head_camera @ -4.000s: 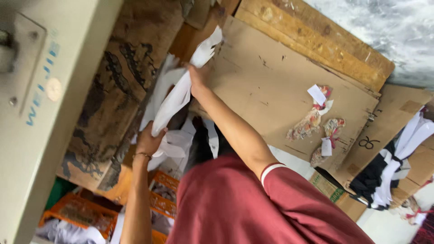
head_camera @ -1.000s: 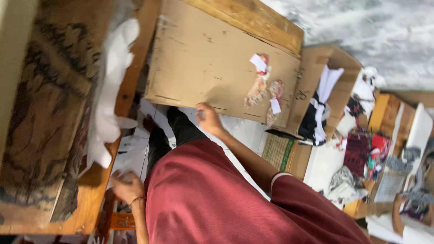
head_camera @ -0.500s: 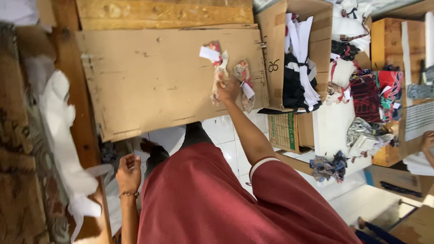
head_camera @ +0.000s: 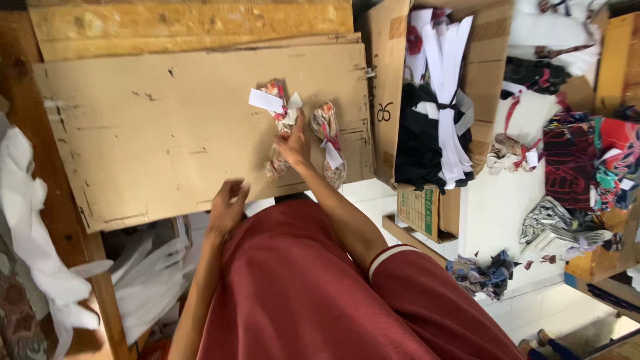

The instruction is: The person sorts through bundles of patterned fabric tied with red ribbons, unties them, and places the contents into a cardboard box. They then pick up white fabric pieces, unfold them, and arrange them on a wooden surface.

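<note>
Two small floral fabric bundles with white paper tags lie on a big brown cardboard sheet [head_camera: 153, 133]. My right hand [head_camera: 295, 143] reaches over my red shirt and closes on the left bundle [head_camera: 275, 113], covering its middle. The second bundle [head_camera: 328, 137] lies just to the right, untouched. My left hand [head_camera: 227, 205] hovers at the near edge of the cardboard with its fingers loosely curled and nothing in it.
An open cardboard box [head_camera: 383, 80] with black and white cloth strips stands to the right. White cloth [head_camera: 33, 247] hangs at the left by a wooden frame. Heaps of coloured fabric [head_camera: 580, 153] and scraps [head_camera: 481, 277] lie on the white floor.
The view swung from the white cloth at the left to the cardboard sheet. My right hand left the white cloth and reached the tagged bundles. My left hand rose to the cardboard's edge.
</note>
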